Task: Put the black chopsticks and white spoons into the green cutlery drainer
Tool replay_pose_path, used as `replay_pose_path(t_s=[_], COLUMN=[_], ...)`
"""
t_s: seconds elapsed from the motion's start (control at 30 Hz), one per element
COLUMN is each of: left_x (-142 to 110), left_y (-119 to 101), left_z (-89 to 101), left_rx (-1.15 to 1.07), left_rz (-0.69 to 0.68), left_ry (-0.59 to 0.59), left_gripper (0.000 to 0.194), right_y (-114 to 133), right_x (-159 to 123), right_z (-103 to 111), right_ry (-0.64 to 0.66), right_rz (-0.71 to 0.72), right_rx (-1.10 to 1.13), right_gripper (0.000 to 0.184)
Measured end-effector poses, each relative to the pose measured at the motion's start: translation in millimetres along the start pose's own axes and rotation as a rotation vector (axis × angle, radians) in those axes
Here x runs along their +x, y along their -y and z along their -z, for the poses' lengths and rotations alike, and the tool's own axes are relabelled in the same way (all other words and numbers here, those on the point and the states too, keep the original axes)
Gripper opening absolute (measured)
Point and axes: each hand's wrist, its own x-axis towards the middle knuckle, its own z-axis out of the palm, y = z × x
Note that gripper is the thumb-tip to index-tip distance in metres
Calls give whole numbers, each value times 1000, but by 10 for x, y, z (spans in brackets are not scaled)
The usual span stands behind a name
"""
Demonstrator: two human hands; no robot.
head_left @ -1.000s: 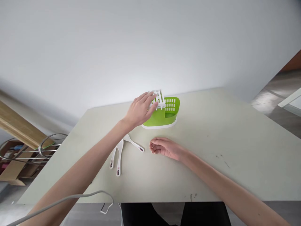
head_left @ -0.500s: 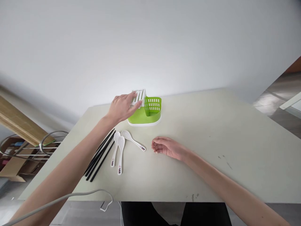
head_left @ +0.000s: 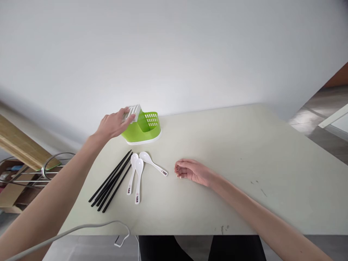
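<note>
At the back of the table, my left hand [head_left: 112,122] grips the white slotted top of a green cutlery holder [head_left: 140,133], thumb on the near side. The holder stands upright on a white base, with an open latticed compartment on its right. In front of it lie three white spoons [head_left: 139,170], printed on their handle ends. Several black chopsticks [head_left: 112,183] lie in a loose bundle left of the spoons. My right hand [head_left: 191,170] rests on its side on the table, right of the nearest spoon handle. Its fingers are loosely curled, with nothing in them.
The pale table [head_left: 217,137] meets a white wall [head_left: 174,54] behind. A light cable [head_left: 89,225] crosses the front left edge. To the left are a metal rack [head_left: 35,175], a wooden board [head_left: 24,143] and a cardboard box [head_left: 16,195].
My left hand has shifted the cutlery holder leftward along the back of the table, turning it slightly. My right hand, the spoons and the chopsticks have stayed put.
</note>
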Motion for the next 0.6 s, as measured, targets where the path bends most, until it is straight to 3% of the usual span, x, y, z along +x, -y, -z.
replay_pose_path(t_s=[0.13, 0.3, 0.6], left_x=[14, -13, -29], left_y=[217, 401, 434], left_z=[16, -18, -69], left_rx=[12, -45, -120], left_rz=[73, 86, 83], left_ry=[23, -20, -15], left_gripper=[91, 88, 86], right_y=[-12, -15, -12], right_x=[13, 14, -3], right_z=[15, 15, -12], right_ry=[8, 13, 16], right_rz=[-2, -2, 6], right_rx=[1, -6, 1], right_gripper=[26, 25, 25])
